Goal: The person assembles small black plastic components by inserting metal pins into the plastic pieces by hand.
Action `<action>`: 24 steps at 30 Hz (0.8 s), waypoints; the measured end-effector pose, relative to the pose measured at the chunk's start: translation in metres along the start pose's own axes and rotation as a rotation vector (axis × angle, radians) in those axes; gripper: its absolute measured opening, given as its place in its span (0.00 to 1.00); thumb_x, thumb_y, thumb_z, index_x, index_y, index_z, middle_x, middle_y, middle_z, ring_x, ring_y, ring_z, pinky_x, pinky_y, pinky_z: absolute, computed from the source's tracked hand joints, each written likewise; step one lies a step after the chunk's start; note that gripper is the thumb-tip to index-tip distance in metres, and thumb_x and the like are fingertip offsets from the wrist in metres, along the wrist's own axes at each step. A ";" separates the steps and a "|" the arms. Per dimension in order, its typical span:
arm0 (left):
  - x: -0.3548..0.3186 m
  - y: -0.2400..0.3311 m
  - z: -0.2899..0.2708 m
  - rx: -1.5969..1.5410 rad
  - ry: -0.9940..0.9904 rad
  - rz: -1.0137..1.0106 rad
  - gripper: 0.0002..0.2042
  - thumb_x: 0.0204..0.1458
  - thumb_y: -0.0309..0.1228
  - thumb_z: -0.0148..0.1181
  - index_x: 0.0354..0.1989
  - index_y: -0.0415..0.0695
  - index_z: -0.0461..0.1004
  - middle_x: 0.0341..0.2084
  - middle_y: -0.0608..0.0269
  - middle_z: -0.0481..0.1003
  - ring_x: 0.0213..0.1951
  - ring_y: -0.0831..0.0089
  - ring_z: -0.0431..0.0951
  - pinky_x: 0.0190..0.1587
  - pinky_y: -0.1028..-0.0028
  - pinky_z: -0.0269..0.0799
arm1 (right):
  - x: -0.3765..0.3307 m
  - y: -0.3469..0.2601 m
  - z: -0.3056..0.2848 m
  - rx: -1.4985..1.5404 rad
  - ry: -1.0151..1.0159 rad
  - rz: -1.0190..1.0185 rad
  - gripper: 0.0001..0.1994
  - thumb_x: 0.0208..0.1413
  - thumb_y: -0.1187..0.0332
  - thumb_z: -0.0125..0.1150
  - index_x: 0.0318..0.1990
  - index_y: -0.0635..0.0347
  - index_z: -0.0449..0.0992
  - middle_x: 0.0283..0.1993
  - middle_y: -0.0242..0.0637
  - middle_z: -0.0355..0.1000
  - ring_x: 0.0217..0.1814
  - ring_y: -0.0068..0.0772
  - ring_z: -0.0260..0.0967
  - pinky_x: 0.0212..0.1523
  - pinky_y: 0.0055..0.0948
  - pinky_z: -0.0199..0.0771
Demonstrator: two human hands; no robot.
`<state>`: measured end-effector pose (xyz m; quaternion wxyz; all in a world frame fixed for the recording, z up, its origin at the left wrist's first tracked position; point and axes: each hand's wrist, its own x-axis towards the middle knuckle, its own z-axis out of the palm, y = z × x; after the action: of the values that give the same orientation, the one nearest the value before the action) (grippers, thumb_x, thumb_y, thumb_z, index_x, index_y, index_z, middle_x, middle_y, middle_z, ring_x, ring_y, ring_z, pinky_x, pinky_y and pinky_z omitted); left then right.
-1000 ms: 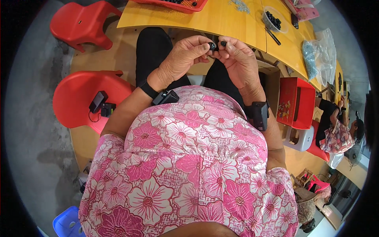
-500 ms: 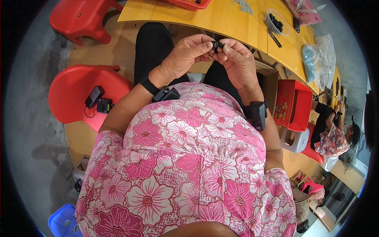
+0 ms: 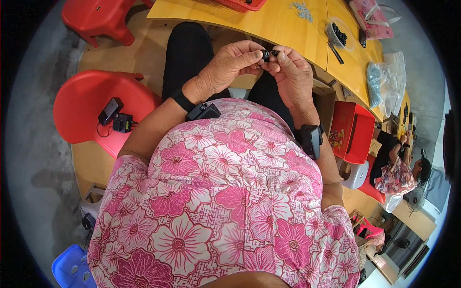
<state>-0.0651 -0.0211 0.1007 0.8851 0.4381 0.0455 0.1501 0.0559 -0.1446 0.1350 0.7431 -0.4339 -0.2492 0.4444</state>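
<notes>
My left hand (image 3: 229, 66) and my right hand (image 3: 288, 72) meet over my lap, just below the edge of the yellow table (image 3: 269, 24). Between thumb and fingertips my left hand pinches a small black part (image 3: 265, 54). My right hand's fingertips hold a second small black part (image 3: 274, 53), touching the first. Each wrist carries a black band with a small black device. My pink flowered shirt fills the lower half of the view and hides my lap.
A clear bowl of small black parts (image 3: 339, 34) and a black pen (image 3: 335, 53) lie on the table. A red stool (image 3: 91, 103) at my left holds black devices (image 3: 115, 116). A red box (image 3: 355, 132) stands at my right; another person (image 3: 396, 165) sits beyond it.
Both hands stay together at the table edge, fingertips still working the small black parts. The view has shifted slightly; nothing was picked up or put down.
</notes>
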 end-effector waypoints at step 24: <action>-0.001 0.000 -0.004 0.024 -0.020 0.031 0.12 0.57 0.36 0.52 0.45 0.44 0.71 0.34 0.68 0.75 0.37 0.81 0.74 0.45 0.78 0.71 | 0.001 -0.001 0.007 -0.132 0.019 -0.029 0.08 0.56 0.77 0.51 0.42 0.68 0.71 0.33 0.33 0.70 0.31 0.19 0.66 0.41 0.22 0.71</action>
<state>-0.0666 -0.0186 0.0983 0.8777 0.4509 0.0317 0.1590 0.0514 -0.1410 0.1390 0.7215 -0.4827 -0.2772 0.4118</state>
